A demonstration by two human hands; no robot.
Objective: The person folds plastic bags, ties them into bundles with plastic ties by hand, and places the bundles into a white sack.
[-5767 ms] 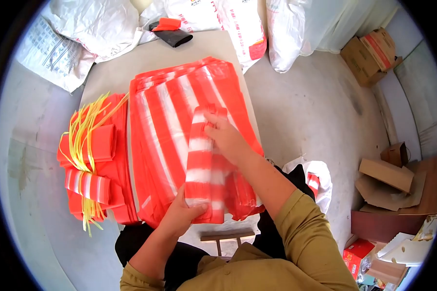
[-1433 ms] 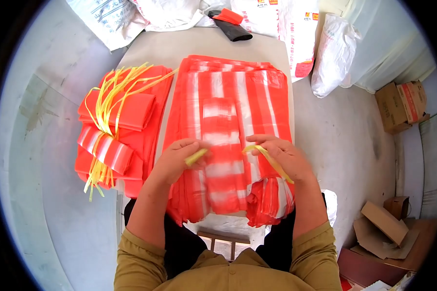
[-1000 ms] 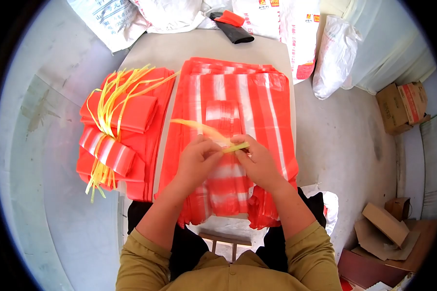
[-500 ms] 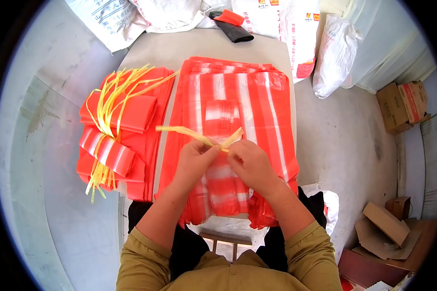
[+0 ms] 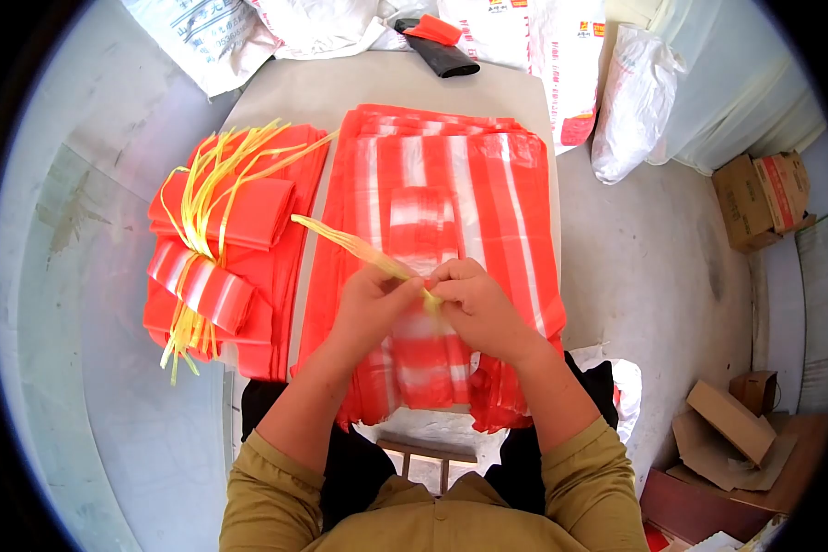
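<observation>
A yellow plastic ribbon [image 5: 350,243] runs between my two hands, its long end pointing up and left. My left hand [image 5: 374,299] pinches it, fingers closed. Close beside it, my right hand [image 5: 474,302] grips the ribbon's other part near the crossing. Beneath the hands lies a folded red-and-white striped plastic bag bundle [image 5: 421,221], on top of a wide stack of striped plastic bags [image 5: 515,212]. Whether the ribbon is knotted is hidden by my fingers.
Left on the table [image 5: 340,83] is a pile of red bags [image 5: 258,216] with several yellow ribbons [image 5: 202,202] across it. White sacks [image 5: 497,37] and a black roll [image 5: 443,60] line the far edge. Cardboard boxes [image 5: 754,207] stand on the floor at right.
My right hand has turned, and the ribbon's right end, which pointed up, is now drawn down between the hands. The left end tilts higher.
</observation>
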